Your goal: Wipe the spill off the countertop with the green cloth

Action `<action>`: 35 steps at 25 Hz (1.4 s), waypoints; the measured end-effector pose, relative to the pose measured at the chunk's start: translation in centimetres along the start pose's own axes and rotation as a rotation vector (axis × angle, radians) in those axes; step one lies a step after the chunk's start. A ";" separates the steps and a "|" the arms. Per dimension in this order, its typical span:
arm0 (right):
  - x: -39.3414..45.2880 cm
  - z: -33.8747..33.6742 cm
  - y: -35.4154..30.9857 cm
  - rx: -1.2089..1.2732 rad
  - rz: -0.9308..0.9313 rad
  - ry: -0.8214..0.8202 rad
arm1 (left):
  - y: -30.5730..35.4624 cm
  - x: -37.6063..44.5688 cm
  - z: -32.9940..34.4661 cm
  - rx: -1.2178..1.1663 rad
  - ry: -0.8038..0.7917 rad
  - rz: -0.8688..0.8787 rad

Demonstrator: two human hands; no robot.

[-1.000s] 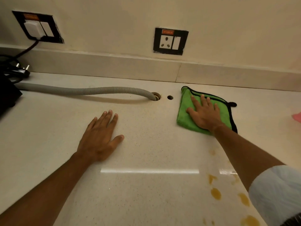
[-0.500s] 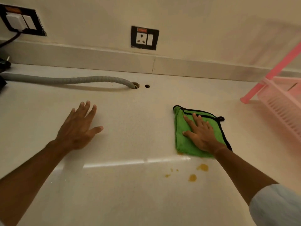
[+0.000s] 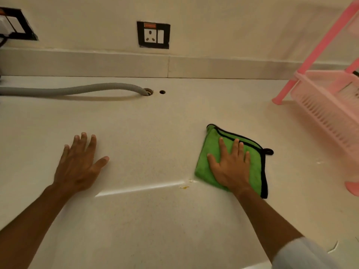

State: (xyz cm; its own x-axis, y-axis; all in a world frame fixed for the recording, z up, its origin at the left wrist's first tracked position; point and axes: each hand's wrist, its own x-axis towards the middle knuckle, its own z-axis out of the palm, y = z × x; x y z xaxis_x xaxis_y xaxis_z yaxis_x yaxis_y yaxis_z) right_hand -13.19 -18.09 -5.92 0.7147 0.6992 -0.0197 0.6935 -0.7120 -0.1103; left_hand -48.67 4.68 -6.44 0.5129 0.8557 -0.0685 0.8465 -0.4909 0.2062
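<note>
Green cloth (image 3: 210, 152) lies folded at centre right of the frame on the pale countertop (image 3: 155, 133). We press our right hand (image 3: 230, 167) flat on it, fingers spread, gripping nothing. Our left hand (image 3: 77, 166) rests open and empty at centre left. A small yellow spill (image 3: 184, 187) sits just left of the cloth's near corner.

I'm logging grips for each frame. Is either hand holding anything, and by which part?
Nothing is gripped. The right hand lies flat, fingers spread, on the middle of the green cloth; the left hand rests flat on the countertop.
</note>
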 end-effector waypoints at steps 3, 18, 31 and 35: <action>0.7 -0.5 -1.4 0.021 0.010 -0.016 | 0.0 -0.6 0.8 0.047 0.004 0.004; -6.9 1.0 -5.7 0.016 -0.433 -0.011 | 0.1 -0.6 0.6 0.081 0.004 -0.001; -6.7 1.2 -9.0 -0.007 -0.477 -0.008 | 0.2 -0.7 0.6 0.077 0.012 -0.004; -8.9 1.7 -5.5 -0.002 -0.564 0.011 | -0.1 -0.7 0.8 0.085 0.007 -0.003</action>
State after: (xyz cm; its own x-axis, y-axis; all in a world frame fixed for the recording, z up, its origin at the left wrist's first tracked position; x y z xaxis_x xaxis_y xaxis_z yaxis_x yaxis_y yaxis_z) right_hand -23.51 -20.30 -6.83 0.2343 0.9708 0.0521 0.9685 -0.2285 -0.0987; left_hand -48.96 3.96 -7.22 0.5100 0.8579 -0.0622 0.8570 -0.5006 0.1225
